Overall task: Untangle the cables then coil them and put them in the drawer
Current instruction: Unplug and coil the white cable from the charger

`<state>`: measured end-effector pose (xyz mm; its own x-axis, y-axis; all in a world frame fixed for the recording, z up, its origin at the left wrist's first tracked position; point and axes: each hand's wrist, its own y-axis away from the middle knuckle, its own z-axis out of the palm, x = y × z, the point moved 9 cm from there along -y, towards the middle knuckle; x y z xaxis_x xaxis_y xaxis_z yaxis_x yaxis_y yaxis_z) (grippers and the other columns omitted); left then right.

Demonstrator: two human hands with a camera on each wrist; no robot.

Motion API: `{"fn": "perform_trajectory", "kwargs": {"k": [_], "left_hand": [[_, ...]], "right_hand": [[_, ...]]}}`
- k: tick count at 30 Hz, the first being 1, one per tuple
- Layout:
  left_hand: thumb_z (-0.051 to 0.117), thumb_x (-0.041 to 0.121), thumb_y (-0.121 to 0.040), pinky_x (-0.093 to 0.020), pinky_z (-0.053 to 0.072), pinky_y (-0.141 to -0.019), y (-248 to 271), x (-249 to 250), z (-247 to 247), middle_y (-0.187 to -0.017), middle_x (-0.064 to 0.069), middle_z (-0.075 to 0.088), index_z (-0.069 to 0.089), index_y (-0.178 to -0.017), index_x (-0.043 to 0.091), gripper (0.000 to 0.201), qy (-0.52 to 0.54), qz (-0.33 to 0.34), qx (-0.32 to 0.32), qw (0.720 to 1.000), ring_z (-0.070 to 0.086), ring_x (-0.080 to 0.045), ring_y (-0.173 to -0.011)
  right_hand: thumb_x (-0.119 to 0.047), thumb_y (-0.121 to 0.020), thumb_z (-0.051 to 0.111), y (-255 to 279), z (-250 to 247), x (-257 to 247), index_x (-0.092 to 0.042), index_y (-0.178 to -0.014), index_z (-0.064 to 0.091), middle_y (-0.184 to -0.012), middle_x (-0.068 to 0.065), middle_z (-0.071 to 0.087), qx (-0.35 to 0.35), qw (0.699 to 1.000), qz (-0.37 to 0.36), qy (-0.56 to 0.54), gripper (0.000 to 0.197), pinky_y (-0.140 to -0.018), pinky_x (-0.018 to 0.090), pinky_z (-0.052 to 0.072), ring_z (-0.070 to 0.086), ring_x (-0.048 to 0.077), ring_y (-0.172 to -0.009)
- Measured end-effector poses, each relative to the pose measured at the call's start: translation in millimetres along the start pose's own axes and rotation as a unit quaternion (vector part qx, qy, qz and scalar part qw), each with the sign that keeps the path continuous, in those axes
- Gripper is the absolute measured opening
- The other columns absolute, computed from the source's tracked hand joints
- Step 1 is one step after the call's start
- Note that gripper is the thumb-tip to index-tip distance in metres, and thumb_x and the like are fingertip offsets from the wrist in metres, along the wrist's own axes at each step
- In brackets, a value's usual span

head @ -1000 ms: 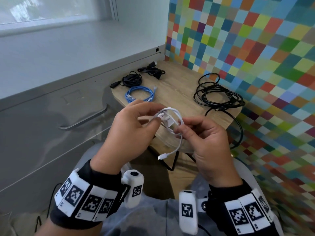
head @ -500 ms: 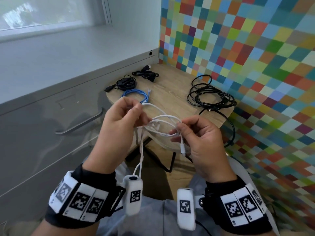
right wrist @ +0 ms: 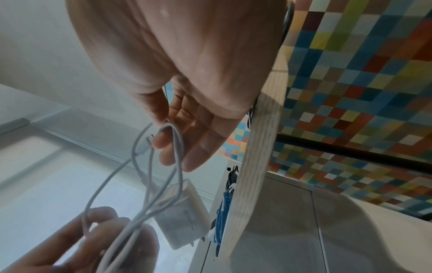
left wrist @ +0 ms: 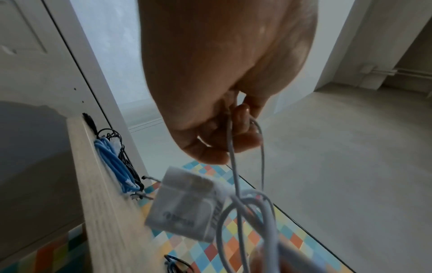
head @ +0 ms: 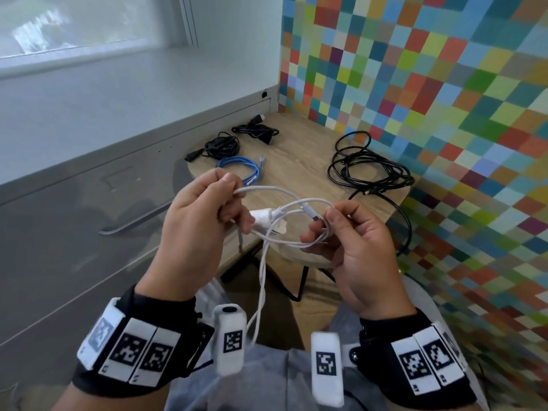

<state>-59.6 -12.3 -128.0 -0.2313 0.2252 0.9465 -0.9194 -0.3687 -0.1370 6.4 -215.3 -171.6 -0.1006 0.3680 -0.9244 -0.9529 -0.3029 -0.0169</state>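
Observation:
A white cable [head: 275, 200] with a white charger block [head: 264, 222] hangs between both hands above the near edge of the small wooden table [head: 299, 170]. My left hand [head: 207, 215] pinches a strand of the white cable [left wrist: 233, 166] between thumb and fingers, with the charger block [left wrist: 184, 205] dangling just below. My right hand [head: 350, 229] pinches the loops near the cable's plug [head: 311, 213]; in the right wrist view the white cable [right wrist: 173, 144] loops over its fingers [right wrist: 187, 153]. A loose tail [head: 261, 280] droops toward my lap.
On the table lie a coiled blue cable [head: 240, 170], two small black bundles [head: 222, 145] [head: 256, 130], and a large loose black cable [head: 367, 170] trailing off the right edge. A grey drawer cabinet with a handle [head: 130, 223] stands at left, a colourful checkered wall at right.
The small white coil has been pulled open: my hands have moved apart, the loops have spread wider, and a tail of the cable now hangs down between the wrists.

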Motion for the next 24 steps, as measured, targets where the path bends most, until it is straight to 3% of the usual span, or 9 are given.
{"fn": "perform_trajectory", "kwargs": {"k": [3,5,7,9,11,15,18,21,24], "left_hand": [[0.064,0.046,-0.097,-0.043,0.055,-0.063,3.4,-3.0,5.8,-0.049,-0.002,0.043,0.068,-0.078,0.018,0.034,-0.206,-0.011,-0.056,0.977,0.046,-0.025,-0.048],[0.062,0.036,-0.101,-0.057,0.055,-0.068,3.8,1.6,5.6,-0.049,-0.004,0.047,0.069,-0.079,0.021,0.027,-0.280,0.022,-0.032,0.959,0.049,-0.023,-0.044],[0.054,0.022,-0.106,-0.052,0.053,-0.056,1.8,8.4,-9.2,-0.052,-0.004,0.044,0.063,-0.078,0.017,0.030,-0.199,0.051,0.055,0.977,0.047,-0.025,-0.043],[0.048,0.014,-0.107,-0.040,0.052,-0.056,-0.7,11.6,-18.2,-0.055,-0.005,0.041,0.061,-0.073,0.017,0.037,-0.062,0.056,0.085,0.993,0.046,-0.027,-0.046],[0.046,0.010,-0.098,-0.039,0.051,-0.063,-3.1,15.6,-16.6,-0.058,-0.007,0.044,0.063,-0.063,0.018,0.040,-0.010,0.061,0.046,0.997,0.051,-0.029,-0.051],[0.050,0.017,-0.083,-0.041,0.048,-0.081,3.2,20.7,0.7,-0.065,-0.013,0.058,0.065,-0.055,0.009,0.033,-0.042,0.077,-0.098,0.991,0.062,-0.035,-0.077],[0.051,0.023,-0.081,-0.039,0.048,-0.093,6.2,6.6,9.0,-0.082,-0.017,0.066,0.069,-0.052,0.005,0.038,-0.058,0.028,-0.169,0.983,0.061,-0.036,-0.095],[0.064,0.019,-0.076,-0.039,0.050,-0.092,8.7,-12.5,15.6,-0.095,-0.017,0.071,0.078,-0.079,0.006,0.019,-0.158,-0.020,-0.212,0.964,0.065,-0.032,-0.097],[0.079,0.023,-0.074,-0.051,0.055,-0.098,11.0,-30.5,18.0,-0.105,-0.008,0.072,0.072,-0.107,0.024,0.034,-0.251,-0.077,-0.206,0.943,0.070,-0.031,-0.100]], "right_hand": [[-0.006,-0.102,0.055,-1.8,-4.6,-0.2,-0.008,-0.095,0.061,-0.076,0.012,0.067,0.010,1.000,-0.001,-0.001,0.009,-0.064,0.037,0.059,0.066,0.026,-0.065],[-0.006,-0.101,0.056,-2.3,-4.2,0.1,-0.008,-0.096,0.061,-0.076,0.011,0.066,0.006,1.000,-0.002,-0.005,0.007,-0.064,0.036,0.059,0.065,0.026,-0.064],[-0.009,-0.102,0.055,-3.1,-5.6,0.3,-0.010,-0.096,0.060,-0.075,0.010,0.065,0.017,1.000,-0.003,-0.012,0.008,-0.065,0.037,0.059,0.065,0.025,-0.064],[-0.010,-0.104,0.052,-4.6,-10.9,0.6,-0.012,-0.098,0.059,-0.073,0.009,0.066,0.035,0.999,-0.001,-0.024,0.009,-0.066,0.039,0.060,0.066,0.023,-0.064],[-0.011,-0.105,0.052,-6.4,-16.1,0.6,-0.012,-0.102,0.060,-0.075,0.009,0.068,0.053,0.998,0.006,-0.045,0.008,-0.065,0.039,0.061,0.068,0.022,-0.064],[-0.012,-0.105,0.054,-6.7,-19.9,2.7,-0.014,-0.103,0.062,-0.078,0.012,0.069,0.072,0.992,0.028,-0.100,0.008,-0.064,0.040,0.063,0.070,0.023,-0.066],[-0.013,-0.103,0.055,-5.5,-16.4,2.8,-0.014,-0.105,0.062,-0.077,0.011,0.070,0.064,0.992,0.033,-0.105,0.007,-0.067,0.042,0.064,0.070,0.022,-0.067],[-0.018,-0.093,0.061,-3.0,-8.9,1.2,-0.013,-0.103,0.062,-0.080,0.014,0.072,0.040,0.993,0.035,-0.106,0.011,-0.072,0.044,0.065,0.072,0.024,-0.069],[-0.017,-0.088,0.062,-0.3,1.4,0.8,-0.012,-0.101,0.063,-0.086,0.019,0.075,0.007,0.995,0.042,-0.095,0.014,-0.076,0.042,0.065,0.075,0.027,-0.074]]}}
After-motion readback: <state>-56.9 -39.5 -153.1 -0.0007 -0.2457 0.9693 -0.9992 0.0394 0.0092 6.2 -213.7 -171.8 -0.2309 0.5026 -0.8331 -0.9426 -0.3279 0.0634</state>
